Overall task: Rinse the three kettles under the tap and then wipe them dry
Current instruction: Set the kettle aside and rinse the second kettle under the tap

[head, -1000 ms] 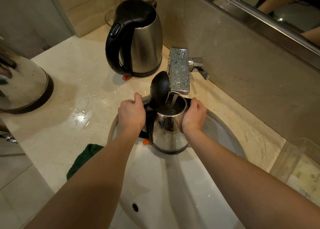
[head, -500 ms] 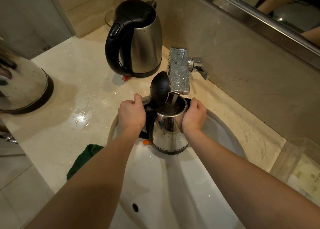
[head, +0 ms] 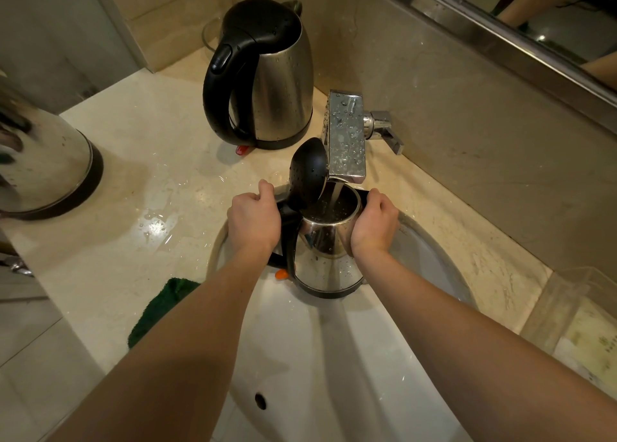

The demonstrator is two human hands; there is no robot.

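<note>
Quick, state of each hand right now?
Left hand: closed, gripping the kettle by its black handle.
Right hand: closed, holding the same kettle's steel body.

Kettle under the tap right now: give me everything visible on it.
The kettle is shiny steel beaded with droplets, with a black base band, a black grip and a small orange tab low beside it. Its black lid stands hinged open beside the tap, whose stream runs into the mouth. It sits roughly upright over the sink. The left hand holds the grip's top; the right hand wraps the upper body.
</note>
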